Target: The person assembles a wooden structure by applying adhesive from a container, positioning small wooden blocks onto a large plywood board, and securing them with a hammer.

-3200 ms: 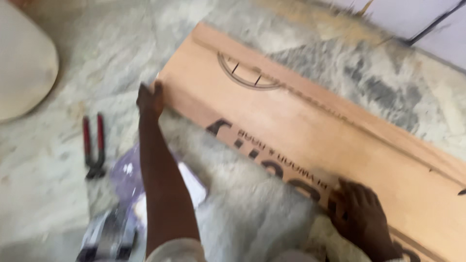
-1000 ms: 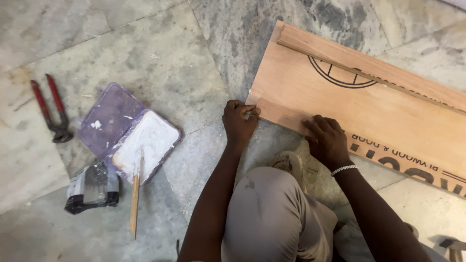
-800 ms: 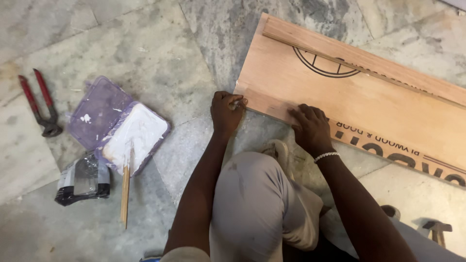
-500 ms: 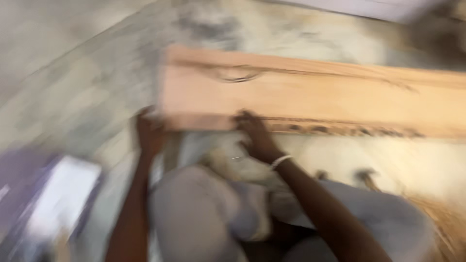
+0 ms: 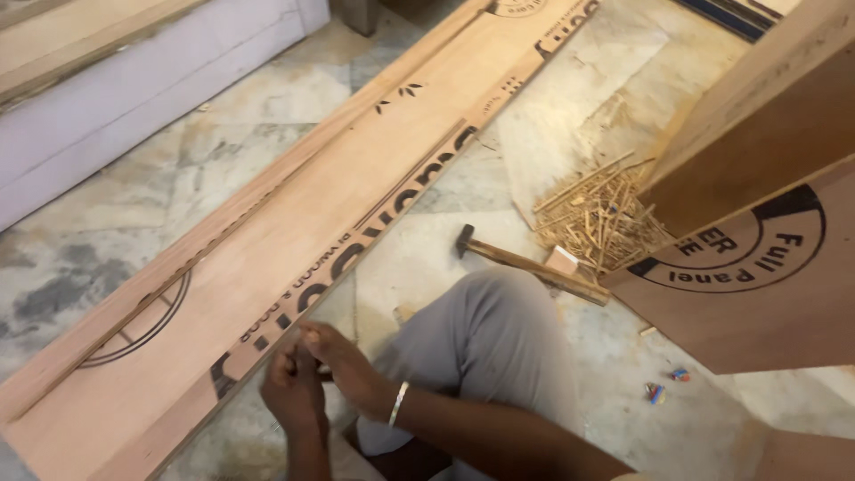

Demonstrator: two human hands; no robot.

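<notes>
Plywood board [image 5: 294,232] edge at lower centre sits under our left hand [image 5: 292,392] and right hand [image 5: 343,365], both curled together (what they pinch we cannot tell), so we risk splinters.

No packages, signs or screens appear. Black printed label marks run along the long plywood plank [image 5: 294,258] on the floor; a round black stamp [image 5: 748,245] marks the plywood panel [image 5: 766,303] at right.
</notes>
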